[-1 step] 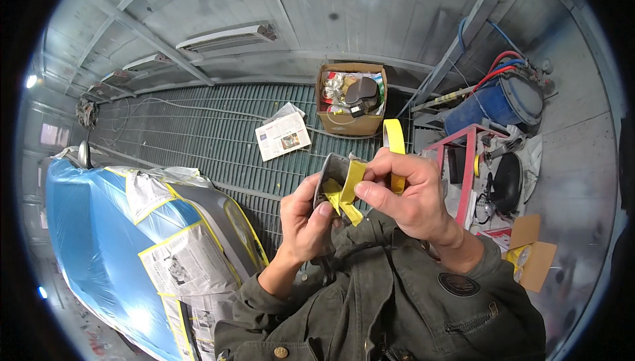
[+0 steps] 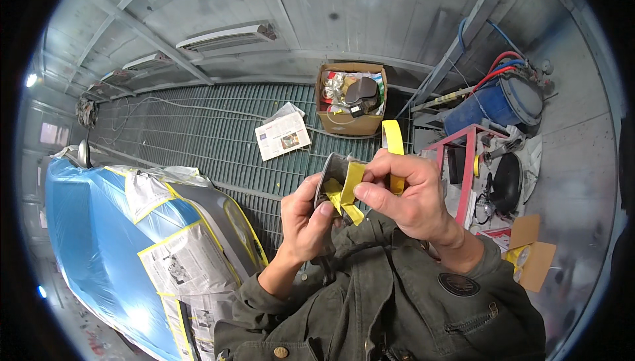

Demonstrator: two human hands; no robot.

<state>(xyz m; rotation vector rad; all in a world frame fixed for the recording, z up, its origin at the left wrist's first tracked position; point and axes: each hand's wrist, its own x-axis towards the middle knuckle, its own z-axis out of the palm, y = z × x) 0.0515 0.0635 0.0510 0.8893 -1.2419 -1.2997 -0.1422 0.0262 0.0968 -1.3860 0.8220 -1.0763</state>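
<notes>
In front of my chest, my left hand [image 2: 305, 221] is closed around a small dark grey curved piece [image 2: 331, 172], its thumb pressing on the near side. Crumpled yellow masking tape [image 2: 333, 193] covers part of its inner face. My right hand [image 2: 414, 197] pinches a short strip of yellow masking tape [image 2: 353, 177] between thumb and fingers, right at the piece's right edge. Behind those fingers a roll of the same tape [image 2: 393, 139] stands on edge, held by the right hand. What kind of part the grey piece is cannot be made out.
At left stands a car body under blue film [image 2: 99, 222], masked with newspaper [image 2: 188, 262] and yellow tape. A loose newspaper [image 2: 283, 137] lies on the floor grating [image 2: 218, 123]. Ahead is a filled cardboard box [image 2: 352, 123]; at right, a blue drum [image 2: 476, 115] and red frame [image 2: 468, 169].
</notes>
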